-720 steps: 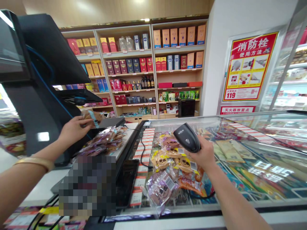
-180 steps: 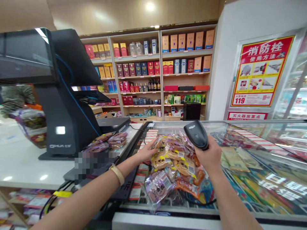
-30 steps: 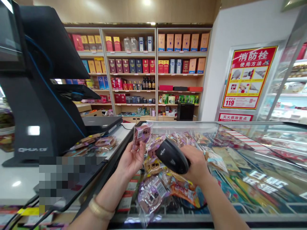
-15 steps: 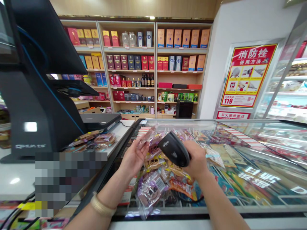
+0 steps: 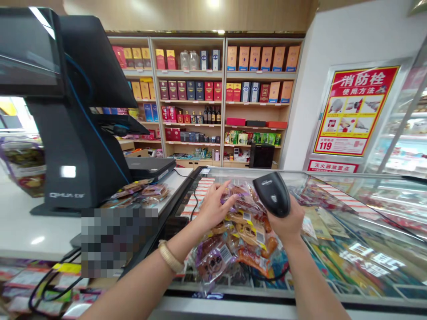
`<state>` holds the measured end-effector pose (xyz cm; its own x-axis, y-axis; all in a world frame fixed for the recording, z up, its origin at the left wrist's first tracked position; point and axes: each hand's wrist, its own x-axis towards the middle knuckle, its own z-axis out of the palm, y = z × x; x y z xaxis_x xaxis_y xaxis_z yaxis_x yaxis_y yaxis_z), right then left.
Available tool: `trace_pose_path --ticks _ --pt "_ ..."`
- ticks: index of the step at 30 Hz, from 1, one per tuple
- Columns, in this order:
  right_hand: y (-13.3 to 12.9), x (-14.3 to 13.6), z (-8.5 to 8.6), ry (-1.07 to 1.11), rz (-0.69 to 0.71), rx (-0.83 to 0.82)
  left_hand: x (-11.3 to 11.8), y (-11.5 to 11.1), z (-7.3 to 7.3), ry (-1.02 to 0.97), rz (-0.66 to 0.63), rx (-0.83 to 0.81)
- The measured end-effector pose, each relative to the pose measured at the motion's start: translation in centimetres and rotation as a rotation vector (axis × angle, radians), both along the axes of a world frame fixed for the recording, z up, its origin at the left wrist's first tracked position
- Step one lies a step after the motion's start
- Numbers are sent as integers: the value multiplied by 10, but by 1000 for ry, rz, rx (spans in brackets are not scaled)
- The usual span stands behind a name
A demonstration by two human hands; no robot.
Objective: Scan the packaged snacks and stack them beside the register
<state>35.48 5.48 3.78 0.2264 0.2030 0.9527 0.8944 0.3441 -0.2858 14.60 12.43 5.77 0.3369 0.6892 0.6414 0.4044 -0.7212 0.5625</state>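
My right hand (image 5: 287, 218) is closed around the handle of a black barcode scanner (image 5: 272, 194), held above a heap of packaged snacks. My left hand (image 5: 215, 205) reaches over the back left of the heap, fingers and thumb apart, at the edge of a clear packet with purple print (image 5: 243, 198). Whether the fingertips touch it is hard to tell. Nearer to me lie a yellow-edged packet (image 5: 248, 231), a purple packet with a barcode (image 5: 215, 262) and an orange-red packet (image 5: 254, 260). The heap rests on the glass top of a freezer (image 5: 333, 186).
On the left counter stands a black checkout terminal (image 5: 83, 151), with more snack packets (image 5: 155, 192) beside its base. A black cable (image 5: 194, 200) runs over the glass. Shelves of boxes and bottles (image 5: 190, 91) line the back wall, beside a red fire-hydrant sign (image 5: 358, 111).
My left hand has moved right and turned palm-down over the packets. The scanner in my right hand has moved up and to the right. The camera view has turned slightly left.
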Motion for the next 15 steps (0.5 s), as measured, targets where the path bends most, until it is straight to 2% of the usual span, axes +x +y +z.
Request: trace_pose_path --ticks 3,6,9,11,14,15 --pt "1 0 -2 -22 22 -16 -18 -4 -3 -46 17 71" --pt "2 2 -4 -43 43 0 -62 -4 -9 39 132 125" --pt "2 1 -4 -67 65 15 -125 9 -11 200 352 146" --pt "2 0 -4 -82 88 0 -169 20 -7 304 554 129" --pt "1 -4 -3 -98 124 -12 -225 34 2 494 876 -13" --pt "1 -5 -2 -105 132 -7 -238 36 4 556 948 -78"
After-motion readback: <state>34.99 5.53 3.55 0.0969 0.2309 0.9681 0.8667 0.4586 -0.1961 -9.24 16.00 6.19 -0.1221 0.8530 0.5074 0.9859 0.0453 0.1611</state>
